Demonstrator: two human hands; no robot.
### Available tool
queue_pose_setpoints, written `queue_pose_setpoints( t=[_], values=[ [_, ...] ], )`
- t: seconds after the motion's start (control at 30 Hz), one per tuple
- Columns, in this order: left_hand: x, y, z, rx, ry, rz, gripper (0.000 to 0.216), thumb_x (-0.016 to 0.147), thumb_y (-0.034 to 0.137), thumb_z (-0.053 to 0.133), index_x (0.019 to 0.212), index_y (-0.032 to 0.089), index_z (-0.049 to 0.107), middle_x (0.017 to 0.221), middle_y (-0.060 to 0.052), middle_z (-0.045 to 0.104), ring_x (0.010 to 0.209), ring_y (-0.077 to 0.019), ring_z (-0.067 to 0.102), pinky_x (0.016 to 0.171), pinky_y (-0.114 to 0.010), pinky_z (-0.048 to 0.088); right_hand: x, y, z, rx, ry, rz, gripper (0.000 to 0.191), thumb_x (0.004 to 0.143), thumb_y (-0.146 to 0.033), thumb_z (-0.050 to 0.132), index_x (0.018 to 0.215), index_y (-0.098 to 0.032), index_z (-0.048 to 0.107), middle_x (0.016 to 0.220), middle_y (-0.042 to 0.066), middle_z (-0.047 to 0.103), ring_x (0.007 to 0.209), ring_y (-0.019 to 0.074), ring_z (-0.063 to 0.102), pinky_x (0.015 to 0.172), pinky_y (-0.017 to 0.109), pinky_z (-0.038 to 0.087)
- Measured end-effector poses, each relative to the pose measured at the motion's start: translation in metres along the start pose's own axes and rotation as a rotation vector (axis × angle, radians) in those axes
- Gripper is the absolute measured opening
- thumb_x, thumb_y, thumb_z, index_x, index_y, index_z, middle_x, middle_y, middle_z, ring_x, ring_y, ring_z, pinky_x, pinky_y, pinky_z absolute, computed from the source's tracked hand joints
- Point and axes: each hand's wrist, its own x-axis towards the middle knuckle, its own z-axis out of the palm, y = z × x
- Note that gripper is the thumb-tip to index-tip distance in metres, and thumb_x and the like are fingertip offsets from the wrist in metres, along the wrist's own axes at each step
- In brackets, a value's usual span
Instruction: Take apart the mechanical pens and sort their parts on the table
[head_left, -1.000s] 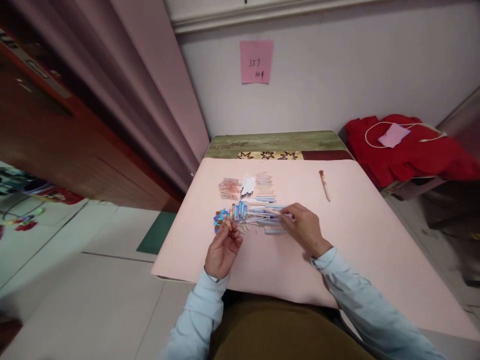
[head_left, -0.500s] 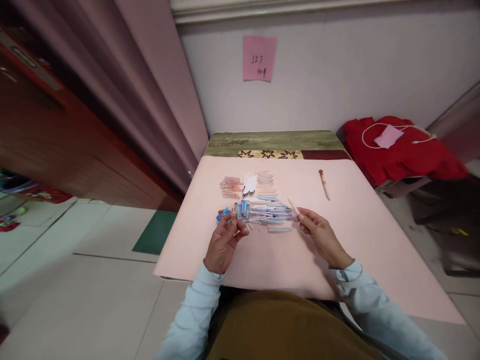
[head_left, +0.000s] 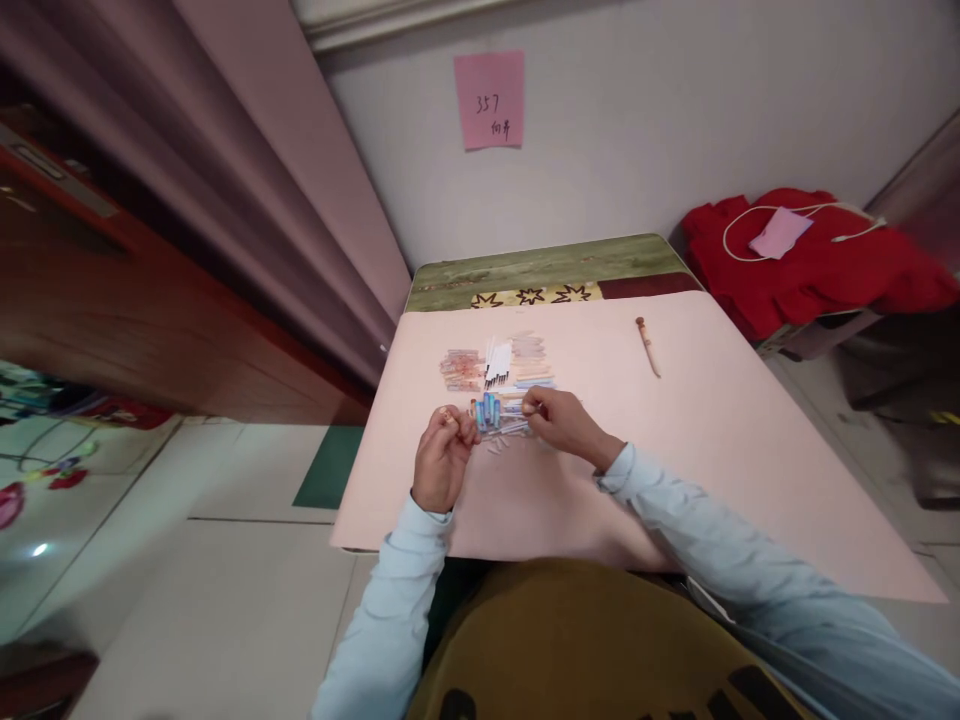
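My left hand (head_left: pixel 441 458) is closed above the near left part of the sheet, its fingertips pinching a small brownish pen piece (head_left: pixel 448 416). To its right my right hand (head_left: pixel 561 420) is also closed, knuckles up, over the pile of pen parts; a pale slim pen barrel is pinched there, mostly hidden by the fingers. Between the hands stand out short blue pen pieces (head_left: pixel 487 408) and white and pale blue barrels (head_left: pixel 512 430). Behind them lie clear reddish pieces (head_left: pixel 460 369), white refills with black ends (head_left: pixel 498 362) and pale clear pieces (head_left: pixel 528 347).
A whole pen (head_left: pixel 648 347) with a brown topper lies apart at the right of the pink sheet (head_left: pixel 675 470). Red cloth (head_left: pixel 840 270) with a white cable sits beyond the table's right edge. A pink note (head_left: pixel 491 100) is on the wall.
My right hand has moved left over the pile, nearer my left hand, and its pale barrel has become mostly hidden. My left hand has turned and still pinches the brownish piece. The view has shifted.
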Motion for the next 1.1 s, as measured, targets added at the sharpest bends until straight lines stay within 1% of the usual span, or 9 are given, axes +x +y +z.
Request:
queue_pose_setpoints(
  t=[0.1,0.17,0.23,0.43,0.63,0.73,0.9,1.0,1.1],
  values=[
    [-0.004,-0.001,-0.006,0.079,0.064,0.002,0.026,0.073,0.022,0.076,0.076,0.019,0.05,0.059,0.007,0.039,0.055,-0.008,0.04,0.058,-0.023,0.038,0.011,0.0,0.011,-0.37,-0.102,-0.092,0.019,0.079,-0.013,0.053,0.088,-0.017,0.068,0.089,0.008,0.068,0.078,0.0177,0.06,0.067,0.026,0.039],
    [-0.007,-0.004,-0.01,0.119,0.107,-0.02,0.031,0.072,0.024,0.078,0.075,0.019,0.048,0.055,0.009,0.035,0.049,-0.006,0.034,0.054,-0.022,0.034,0.013,0.001,0.016,-0.555,-0.225,-0.079,0.02,0.083,-0.013,0.053,0.091,-0.018,0.071,0.095,0.009,0.068,0.079,0.0185,0.063,0.066,0.026,0.039],
    [-0.009,-0.007,-0.013,0.135,0.134,-0.05,0.033,0.072,0.026,0.08,0.076,0.019,0.048,0.053,0.011,0.033,0.045,-0.0045,0.029,0.05,-0.021,0.029,0.013,0.001,0.021,-0.691,-0.299,-0.055,0.021,0.086,-0.014,0.051,0.092,-0.017,0.072,0.097,0.011,0.068,0.077,0.0193,0.065,0.064,0.027,0.04],
    [-0.008,-0.014,-0.017,0.16,0.19,-0.102,0.042,0.064,0.032,0.086,0.076,0.018,0.047,0.05,0.013,0.034,0.04,-0.0017,0.023,0.044,-0.019,0.021,0.016,0.0,0.031,-0.786,-0.358,-0.075,0.022,0.089,-0.011,0.05,0.094,-0.009,0.071,0.096,0.019,0.066,0.08,0.0227,0.067,0.067,0.03,0.044],
    [-0.008,-0.019,-0.023,0.215,0.22,-0.091,0.044,0.061,0.037,0.088,0.075,0.017,0.051,0.049,0.014,0.029,0.039,-0.001,0.023,0.041,-0.018,0.019,0.019,0.001,0.024,-0.813,-0.415,-0.172,0.025,0.092,-0.012,0.046,0.092,-0.01,0.071,0.097,0.018,0.066,0.077,0.0208,0.065,0.066,0.029,0.042],
    [-0.008,-0.021,-0.022,0.27,0.223,-0.093,0.044,0.059,0.039,0.088,0.076,0.016,0.055,0.051,0.013,0.033,0.039,-0.0008,0.024,0.041,-0.018,0.019,0.019,0.005,0.013,-0.754,-0.344,-0.245,0.018,0.089,-0.013,0.052,0.094,-0.014,0.07,0.098,0.013,0.067,0.078,0.0181,0.063,0.065,0.027,0.04],
    [-0.002,-0.025,-0.005,0.392,0.153,-0.089,0.042,0.061,0.045,0.086,0.082,0.014,0.067,0.05,0.012,0.03,0.041,-0.0016,0.022,0.042,-0.019,0.015,0.013,0.003,0.0,-0.391,0.002,-0.272,0.012,0.085,-0.015,0.059,0.088,-0.019,0.069,0.09,0.005,0.066,0.081,0.0146,0.061,0.07,0.023,0.04],
    [0.003,-0.027,0.01,0.459,0.115,-0.038,0.037,0.065,0.045,0.083,0.083,0.015,0.069,0.05,0.011,0.032,0.043,-0.0027,0.022,0.043,-0.021,0.015,0.007,-0.007,0.0,-0.262,0.042,-0.271,0.007,0.082,-0.015,0.063,0.083,-0.019,0.069,0.081,0.002,0.065,0.072,0.0131,0.059,0.068,0.023,0.041],
    [0.006,-0.027,0.02,0.51,0.124,0.051,0.031,0.068,0.042,0.081,0.072,0.015,0.067,0.049,0.009,0.036,0.044,-0.0038,0.027,0.044,-0.022,0.017,0.001,-0.017,-0.003,-0.238,0.039,-0.246,0.006,0.082,-0.016,0.063,0.08,-0.02,0.068,0.076,0.001,0.064,0.067,0.0127,0.056,0.066,0.024,0.04]
  ],
)
